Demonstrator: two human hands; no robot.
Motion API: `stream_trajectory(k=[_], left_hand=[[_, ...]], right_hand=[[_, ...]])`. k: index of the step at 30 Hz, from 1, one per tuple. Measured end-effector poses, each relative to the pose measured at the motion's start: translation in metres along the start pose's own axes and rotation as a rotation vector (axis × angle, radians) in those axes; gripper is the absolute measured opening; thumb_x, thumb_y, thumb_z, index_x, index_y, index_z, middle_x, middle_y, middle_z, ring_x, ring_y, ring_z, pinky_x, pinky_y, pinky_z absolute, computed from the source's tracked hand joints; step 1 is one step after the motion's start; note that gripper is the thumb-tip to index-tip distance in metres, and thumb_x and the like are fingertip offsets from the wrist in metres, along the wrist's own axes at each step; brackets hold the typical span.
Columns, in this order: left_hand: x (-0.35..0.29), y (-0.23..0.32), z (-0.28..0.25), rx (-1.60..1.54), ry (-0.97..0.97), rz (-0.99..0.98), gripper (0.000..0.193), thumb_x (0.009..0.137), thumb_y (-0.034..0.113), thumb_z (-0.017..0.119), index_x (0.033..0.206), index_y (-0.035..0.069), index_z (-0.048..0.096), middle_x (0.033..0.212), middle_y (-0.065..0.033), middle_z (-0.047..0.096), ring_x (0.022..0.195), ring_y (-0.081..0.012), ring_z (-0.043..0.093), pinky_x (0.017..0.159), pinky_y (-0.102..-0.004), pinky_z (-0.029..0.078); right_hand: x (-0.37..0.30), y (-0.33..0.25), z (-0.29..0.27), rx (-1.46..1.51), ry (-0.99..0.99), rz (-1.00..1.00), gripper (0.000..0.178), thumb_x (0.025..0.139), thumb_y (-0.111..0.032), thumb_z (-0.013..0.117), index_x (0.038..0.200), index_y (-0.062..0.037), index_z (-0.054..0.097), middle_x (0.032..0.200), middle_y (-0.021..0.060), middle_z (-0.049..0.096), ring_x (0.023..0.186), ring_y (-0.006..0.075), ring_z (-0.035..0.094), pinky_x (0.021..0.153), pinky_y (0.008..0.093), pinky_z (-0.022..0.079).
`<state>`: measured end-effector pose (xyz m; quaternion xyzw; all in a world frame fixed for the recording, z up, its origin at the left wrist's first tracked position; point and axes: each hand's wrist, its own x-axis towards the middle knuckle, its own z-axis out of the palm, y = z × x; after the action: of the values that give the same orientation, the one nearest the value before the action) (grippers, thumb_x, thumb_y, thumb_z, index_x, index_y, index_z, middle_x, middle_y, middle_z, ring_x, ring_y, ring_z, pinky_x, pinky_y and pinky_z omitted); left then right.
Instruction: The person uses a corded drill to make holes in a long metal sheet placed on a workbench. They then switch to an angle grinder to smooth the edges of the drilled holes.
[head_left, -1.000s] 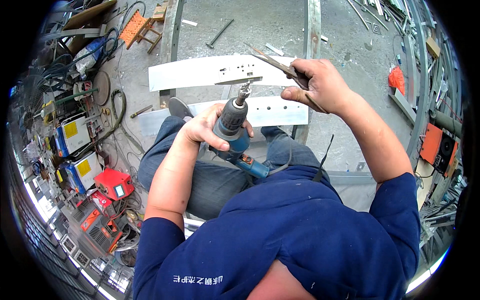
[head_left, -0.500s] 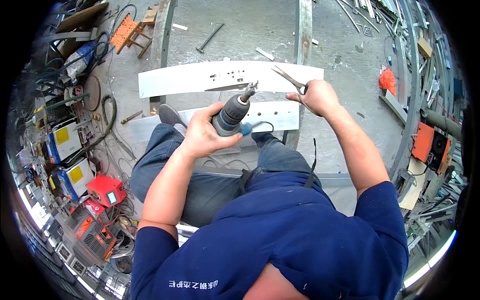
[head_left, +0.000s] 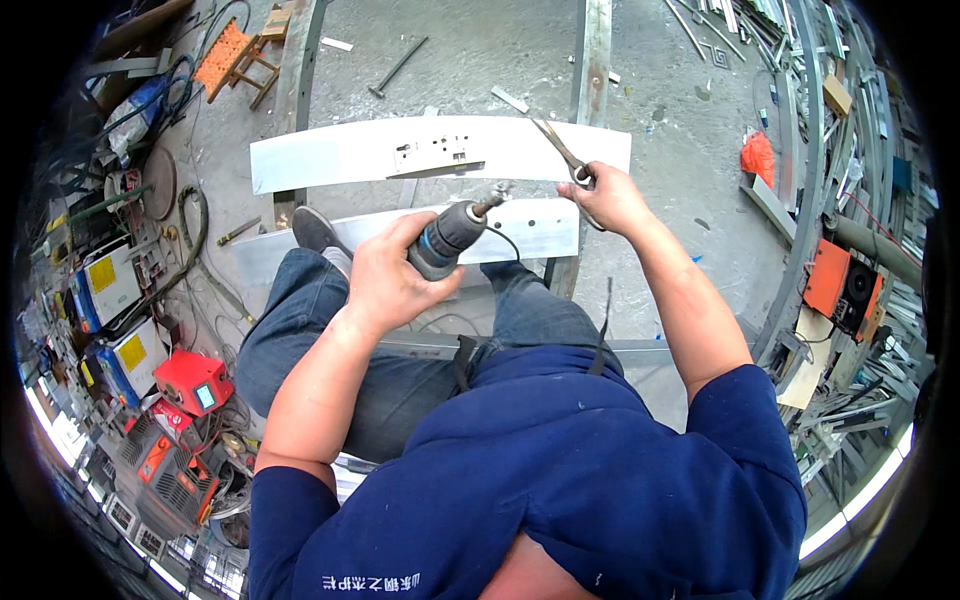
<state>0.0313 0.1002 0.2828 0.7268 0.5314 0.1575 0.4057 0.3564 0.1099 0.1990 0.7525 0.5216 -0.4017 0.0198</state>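
My left hand (head_left: pixel 385 270) grips a dark power drill (head_left: pixel 446 240) with a blue band, its metal bit (head_left: pixel 490 200) pointing up and to the right. To its right, my right hand (head_left: pixel 608 198) is closed around a scissors-like metal tool (head_left: pixel 562 152) with long narrow blades pointing away from me; its exact kind is hard to make out. The tool's tip overlaps the long white panel (head_left: pixel 320 155), which has a group of cut-outs (head_left: pixel 436 150) near its middle. A second white panel (head_left: pixel 555 235) with round holes lies nearer, partly hidden behind the drill and my left hand.
Two metal beams (head_left: pixel 592 80) run away from me beneath the panels. A hammer-like rod (head_left: pixel 398 66) lies on the floor. At left stand an orange-seated stool (head_left: pixel 222 55), a red machine (head_left: pixel 193 382) and cables. Metal profiles (head_left: pixel 860 400) and an orange machine (head_left: pixel 842 285) crowd the right.
The whole view has shifted slightly. The drill sits a little lower, its bit farther from the far panel. My right hand has turned the scissors-like tool more upright. Both grips are kept.
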Motion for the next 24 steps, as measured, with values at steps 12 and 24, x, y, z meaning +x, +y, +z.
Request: stream_trajectory(k=[12, 24], left_hand=[[-0.008, -0.019, 0.017, -0.599, 0.017, -0.583, 0.048, 0.075, 0.019, 0.084, 0.110, -0.003, 0.061, 0.090, -0.0097, 0.072, 0.085, -0.0142, 0.069, 0.078, -0.0314, 0.056], [-0.013, -0.044, 0.049, -1.039, 0.064, -0.982, 0.042, 0.085, 0.018, 0.077, 0.115, -0.004, 0.056, 0.094, -0.0120, 0.067, 0.080, -0.0226, 0.069, 0.072, -0.0371, 0.060]], right_hand=[[0.140, 0.137, 0.124, -0.082, 0.204, 0.179, 0.052, 0.077, -0.033, 0.080, 0.108, 0.0077, 0.067, 0.108, 0.0291, 0.069, 0.102, 0.0397, 0.068, 0.091, 0.0440, 0.054], [0.047, 0.045, 0.076, 0.303, -0.244, -0.182, 0.063, 0.090, -0.029, 0.074, 0.141, 0.0001, 0.050, 0.121, 0.0163, 0.069, 0.112, 0.0242, 0.066, 0.098, 0.0362, 0.052]])
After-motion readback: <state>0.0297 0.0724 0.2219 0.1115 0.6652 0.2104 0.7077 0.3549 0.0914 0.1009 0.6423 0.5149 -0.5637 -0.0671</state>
